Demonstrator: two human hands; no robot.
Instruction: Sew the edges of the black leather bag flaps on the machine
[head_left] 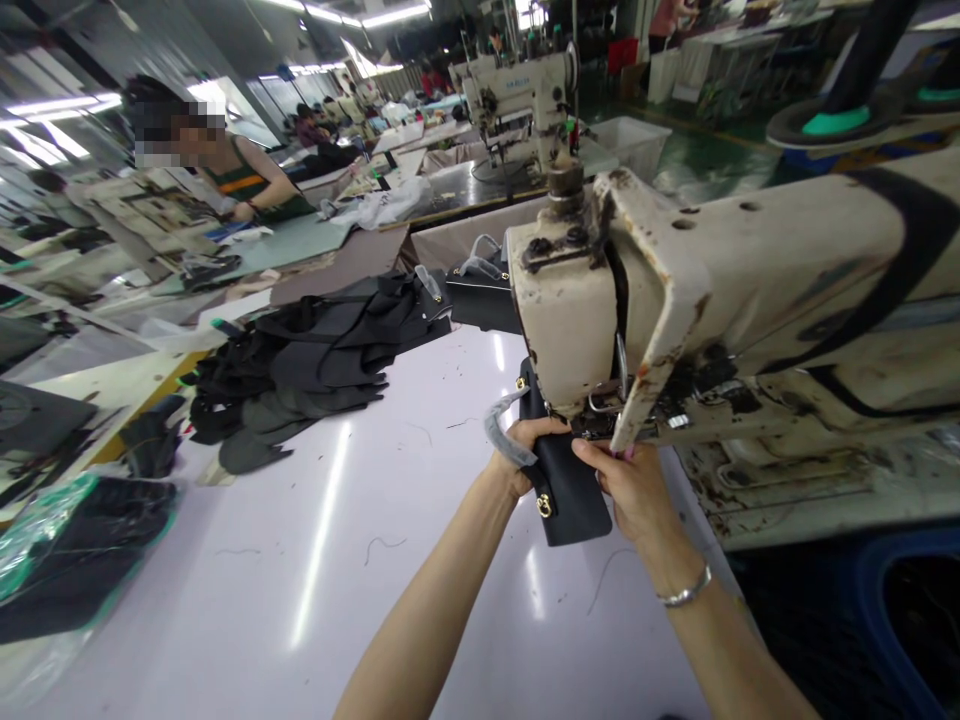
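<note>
Under the head of a cream sewing machine (574, 320) lies a black bag panel (576, 490) with gold ring fittings and a handle (496, 425) in clear wrapping. My left hand (525, 455) grips the panel at its handle side, fingers closed and partly hidden beneath it. On the opposite edge, close to the needle area, my right hand (630, 485) pinches the panel between thumb and fingers. The machine head hides the panel's far part and the needle itself.
Left on the white tabletop (262, 560) lies a heap of black cut pieces (315, 360). More black bag panels (480, 295) with wrapped handles lie behind the machine head. A plastic-wrapped black bundle (75, 550) sits far left. A co-worker (247, 170) sits beyond, near another sewing machine (517, 100).
</note>
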